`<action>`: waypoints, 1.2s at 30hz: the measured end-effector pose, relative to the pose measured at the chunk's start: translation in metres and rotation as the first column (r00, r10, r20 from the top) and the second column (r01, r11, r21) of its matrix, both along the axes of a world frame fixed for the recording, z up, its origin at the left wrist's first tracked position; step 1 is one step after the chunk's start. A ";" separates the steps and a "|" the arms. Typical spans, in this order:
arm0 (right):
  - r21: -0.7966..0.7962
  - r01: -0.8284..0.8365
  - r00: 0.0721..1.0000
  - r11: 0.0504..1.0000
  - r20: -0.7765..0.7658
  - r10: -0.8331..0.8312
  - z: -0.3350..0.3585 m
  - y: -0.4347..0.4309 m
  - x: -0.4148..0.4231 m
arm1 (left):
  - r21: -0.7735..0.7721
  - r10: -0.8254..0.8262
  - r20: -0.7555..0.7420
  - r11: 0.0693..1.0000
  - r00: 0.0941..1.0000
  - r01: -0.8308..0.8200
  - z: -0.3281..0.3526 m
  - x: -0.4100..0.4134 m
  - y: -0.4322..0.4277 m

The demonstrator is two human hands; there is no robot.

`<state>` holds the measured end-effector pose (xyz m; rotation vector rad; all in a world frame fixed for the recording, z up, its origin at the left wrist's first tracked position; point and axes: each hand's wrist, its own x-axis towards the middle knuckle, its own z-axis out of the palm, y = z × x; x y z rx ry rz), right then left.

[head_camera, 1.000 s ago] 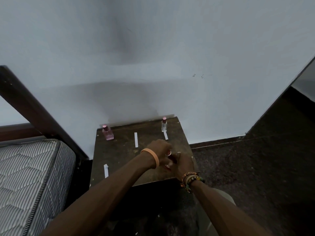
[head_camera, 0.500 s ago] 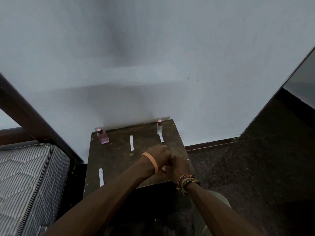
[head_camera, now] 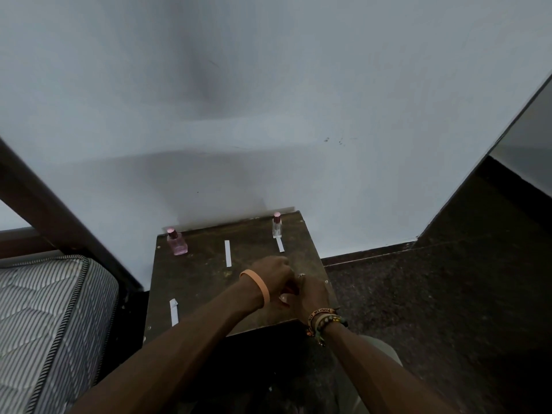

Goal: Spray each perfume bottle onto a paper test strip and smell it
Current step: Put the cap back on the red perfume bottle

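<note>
Since a second before, both hands had closed tighter together at lower centre of frame, and the pink-capped item I had glimpsed between them was covered.

Item 1, left hand (head_camera: 273, 274): fingers curled downward, knuckles up, orange wristband (head_camera: 260, 286) on the wrist. Contents: I could not tell.
Item 2, right hand (head_camera: 312, 294): pressed against the left, ring (head_camera: 301, 275) on one finger, beaded bracelets (head_camera: 324, 321) on the wrist. Contents: I could not tell; only a pale patch (head_camera: 284, 298) showed between the two hands.
Item 3, pink bottle (head_camera: 178, 246): squat, pink liquid, dark pink cap, upright at the far left corner of the table (head_camera: 194, 282), well apart from the hands, up and left of them.
Item 4, clear bottle (head_camera: 277, 230): slim, colourless, dark pink cap, upright at the far right, directly above the hands in frame.
Item 5, right strip (head_camera: 280, 245): white, just in front of the clear bottle, nearest the left hand.
Item 6, middle strip (head_camera: 228, 253): white, flat, between the bottles.
Item 7, left strip (head_camera: 173, 312): white, one end folded, near the table's left edge, left of the hands.
Item 8, striped mattress (head_camera: 44, 324): lower left of frame.
</note>
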<state>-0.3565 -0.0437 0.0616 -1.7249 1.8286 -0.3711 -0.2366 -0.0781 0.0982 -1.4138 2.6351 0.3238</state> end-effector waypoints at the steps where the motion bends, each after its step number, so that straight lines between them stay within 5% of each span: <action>1: -0.006 -0.002 1.000 1.000 0.010 0.002 -0.001 0.000 0.000 | 0.009 0.067 -0.024 0.998 0.997 -0.067 -0.001 0.000 -0.002; 4: -0.006 0.008 1.000 1.000 -0.013 -0.008 -0.001 -0.002 0.000 | 0.000 0.224 -0.077 0.974 0.972 -0.225 -0.002 0.001 -0.005; 9: 0.000 -0.003 0.999 1.000 -0.033 0.003 -0.003 -0.002 0.000 | -0.013 0.024 0.002 1.000 1.000 -0.024 -0.002 -0.011 0.003; 14: 0.010 -0.027 1.000 1.000 0.004 0.027 -0.004 -0.003 -0.002 | -0.033 0.210 0.045 0.978 0.977 -0.208 0.001 -0.004 -0.002; 19: -0.006 -0.018 1.000 1.000 -0.009 0.018 -0.002 -0.001 -0.001 | 0.021 0.016 0.049 1.000 0.999 -0.017 0.000 -0.007 0.001; 25: 0.014 -0.008 1.000 1.000 0.005 0.008 -0.005 -0.001 0.000 | 0.041 0.245 -0.020 0.969 0.969 -0.244 0.003 0.002 -0.004; 30: 0.005 0.000 1.000 1.000 -0.020 0.000 -0.005 -0.002 0.000 | 0.023 0.029 0.011 0.999 1.000 -0.029 0.000 -0.004 0.001; 36: 0.008 -0.017 1.000 1.000 0.014 0.017 -0.008 -0.002 0.000 | 0.042 0.239 -0.055 0.971 0.969 -0.237 0.002 0.004 -0.003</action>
